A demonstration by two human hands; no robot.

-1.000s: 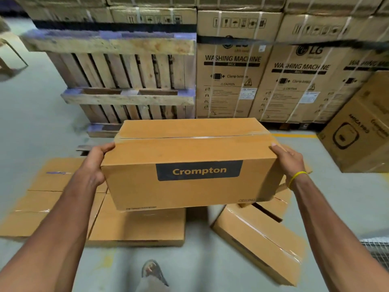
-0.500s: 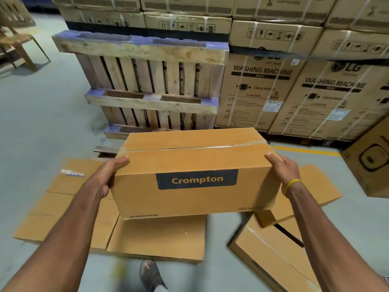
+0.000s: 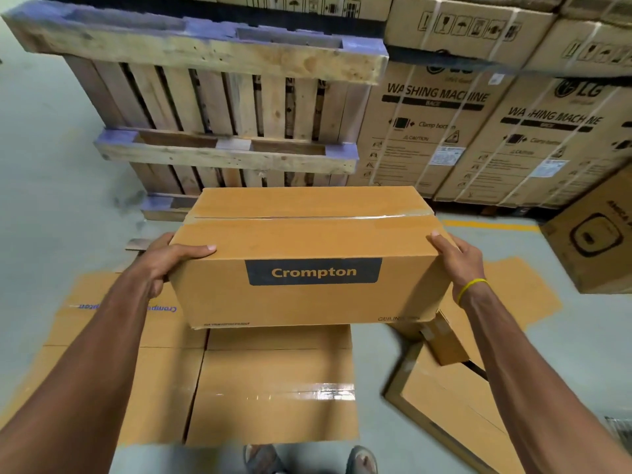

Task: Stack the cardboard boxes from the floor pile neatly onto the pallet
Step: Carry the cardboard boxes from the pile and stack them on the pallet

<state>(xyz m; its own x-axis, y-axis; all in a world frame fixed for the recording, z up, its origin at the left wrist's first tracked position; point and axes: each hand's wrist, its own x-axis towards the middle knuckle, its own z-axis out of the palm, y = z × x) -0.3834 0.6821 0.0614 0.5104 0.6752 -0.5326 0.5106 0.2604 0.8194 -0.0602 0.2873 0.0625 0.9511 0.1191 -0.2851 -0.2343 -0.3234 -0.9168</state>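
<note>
One carried box (image 3: 307,248). Two hands at its ends: left hand (image 3: 164,265), right hand (image 3: 456,265). One upright pallet (image 3: 212,97) behind it. Two washing-machine cartons (image 3: 420,131) behind it, rightward.

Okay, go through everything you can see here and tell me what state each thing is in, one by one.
Crompton box: taped shut, held off the floor by both ends.
Left hand: grips the box's left end, thumb on top.
Right hand: grips the box's right end.
Boxes underneath: taped shut, lying flat side by side.
Wooden pallets: standing on edge.
Washing machine cartons: strapped, stacked.
</note>
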